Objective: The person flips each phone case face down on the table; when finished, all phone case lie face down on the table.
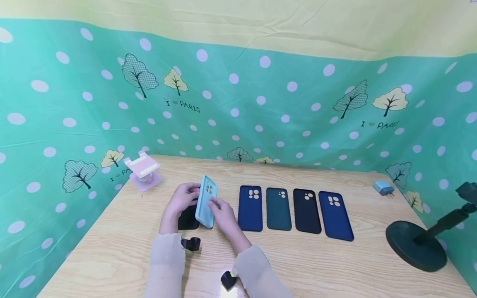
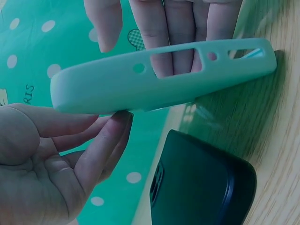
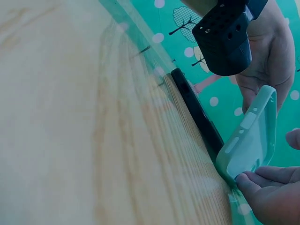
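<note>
A light blue phone case (image 1: pixel 206 205) stands tilted on edge, held between both hands, its camera holes at the upper end. My left hand (image 1: pixel 182 200) grips its left side, the fingers partly hidden behind it. The right hand (image 1: pixel 222 213) pinches the right side, thumb and fingertips at the edge in the right wrist view. Button cutouts line the light blue case's side wall in the left wrist view. Beside and below it lies a dark phone-shaped slab (image 1: pixel 189 218), partly covered by the left hand and the case.
Rightward lie a blue phone case (image 1: pixel 250 213), a teal case (image 1: pixel 278 213), a black case (image 1: pixel 307 215) and another blue case (image 1: pixel 336 221) in a row. A pink stand (image 1: pixel 145 169) is back left. Farther right are a blue charger plug (image 1: pixel 383 187) and a black round-based stand (image 1: pixel 406 248).
</note>
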{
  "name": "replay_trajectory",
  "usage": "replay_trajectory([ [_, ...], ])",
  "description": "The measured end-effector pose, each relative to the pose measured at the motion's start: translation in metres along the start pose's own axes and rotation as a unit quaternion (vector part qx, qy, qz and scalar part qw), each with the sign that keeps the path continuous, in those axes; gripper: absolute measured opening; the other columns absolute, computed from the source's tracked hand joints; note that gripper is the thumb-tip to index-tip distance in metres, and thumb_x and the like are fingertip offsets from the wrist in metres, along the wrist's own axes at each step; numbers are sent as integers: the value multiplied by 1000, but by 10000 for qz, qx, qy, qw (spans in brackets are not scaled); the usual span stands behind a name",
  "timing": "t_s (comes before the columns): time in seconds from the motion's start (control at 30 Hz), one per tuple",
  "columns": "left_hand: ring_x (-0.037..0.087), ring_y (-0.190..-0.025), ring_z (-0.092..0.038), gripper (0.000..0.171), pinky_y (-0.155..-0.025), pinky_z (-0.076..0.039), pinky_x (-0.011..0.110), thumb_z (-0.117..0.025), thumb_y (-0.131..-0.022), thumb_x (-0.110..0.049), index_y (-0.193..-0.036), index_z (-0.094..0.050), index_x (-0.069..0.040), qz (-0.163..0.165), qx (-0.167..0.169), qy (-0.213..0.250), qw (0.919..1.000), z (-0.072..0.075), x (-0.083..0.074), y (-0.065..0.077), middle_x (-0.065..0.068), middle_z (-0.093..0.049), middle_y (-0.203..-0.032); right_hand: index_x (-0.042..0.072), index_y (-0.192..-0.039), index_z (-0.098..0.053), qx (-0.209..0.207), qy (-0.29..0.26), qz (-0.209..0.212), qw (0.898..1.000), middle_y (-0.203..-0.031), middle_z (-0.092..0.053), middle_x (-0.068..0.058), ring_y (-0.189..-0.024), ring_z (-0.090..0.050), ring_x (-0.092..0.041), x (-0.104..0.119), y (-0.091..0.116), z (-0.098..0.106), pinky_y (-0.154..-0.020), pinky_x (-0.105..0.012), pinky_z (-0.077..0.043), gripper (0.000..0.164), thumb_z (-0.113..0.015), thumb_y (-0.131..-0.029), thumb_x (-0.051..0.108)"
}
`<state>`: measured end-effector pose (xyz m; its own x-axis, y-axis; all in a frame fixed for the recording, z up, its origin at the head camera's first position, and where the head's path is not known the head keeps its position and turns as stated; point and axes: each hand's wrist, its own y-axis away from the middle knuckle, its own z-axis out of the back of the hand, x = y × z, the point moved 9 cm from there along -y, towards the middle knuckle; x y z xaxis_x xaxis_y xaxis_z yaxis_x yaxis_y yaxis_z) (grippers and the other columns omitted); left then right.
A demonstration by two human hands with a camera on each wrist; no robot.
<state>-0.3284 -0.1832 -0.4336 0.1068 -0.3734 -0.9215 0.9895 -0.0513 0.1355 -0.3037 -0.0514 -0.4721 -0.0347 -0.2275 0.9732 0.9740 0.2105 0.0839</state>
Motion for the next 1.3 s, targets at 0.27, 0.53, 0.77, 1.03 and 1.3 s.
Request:
replay_trajectory([
  [0.27, 34, -112, -60, 39, -93, -56, 42, -42, -98, 8, -136, -44, 14, 8, 39, 130, 9999, -3, -2, -1, 32, -54, -125, -2, -135, -54, -163, -189, 55, 9997, -137, -58, -17, -133, -49, -31, -1, -1, 3, -111, -46, -41, 48, -47, -102, 32],
  [0.53, 18, -97, -61, 39, -86, -59, 35, -46, -97, 6, -134, -44, 17, -107, 253, 354, 9990, -10, -5, -1, 29, -56, -118, -2, -132, -56, -255, -359, 34, 9990, -128, -63, -17, -117, -61, -27, -1, -1, 4, -100, -40, -51, 50, -51, -100, 36],
  [0.77, 15, -95, -62, 41, -88, -59, 37, -49, -96, 5, -135, -42, 17, -157, 410, 399, 9982, -17, -3, -4, 30, -57, -118, -3, -130, -57, -263, -535, 13, 9982, -123, -66, -17, -113, -63, -24, 1, 0, 4, -95, -37, -54, 55, -54, -97, 41],
  [1.03, 22, -101, -64, 43, -89, -58, 38, -52, -95, 3, -135, -42, 18, -145, 451, 165, 9987, -22, 1, -6, 34, -57, -122, -3, -130, -57, -363, -544, -14, 9979, -120, -67, -16, -114, -64, -25, 2, 1, 7, -97, -38, -53, 54, -58, -95, 39],
  [1.3, 38, -115, -60, 49, -96, -55, 40, -56, -94, -2, -135, -41, 18, -29, 580, 28, 9983, -28, 8, -6, 37, -53, -127, -5, -130, -56, -622, -704, 170, 9954, -125, -64, -20, -118, -61, -31, 4, 1, 13, -100, -39, -52, 46, -59, -96, 26],
])
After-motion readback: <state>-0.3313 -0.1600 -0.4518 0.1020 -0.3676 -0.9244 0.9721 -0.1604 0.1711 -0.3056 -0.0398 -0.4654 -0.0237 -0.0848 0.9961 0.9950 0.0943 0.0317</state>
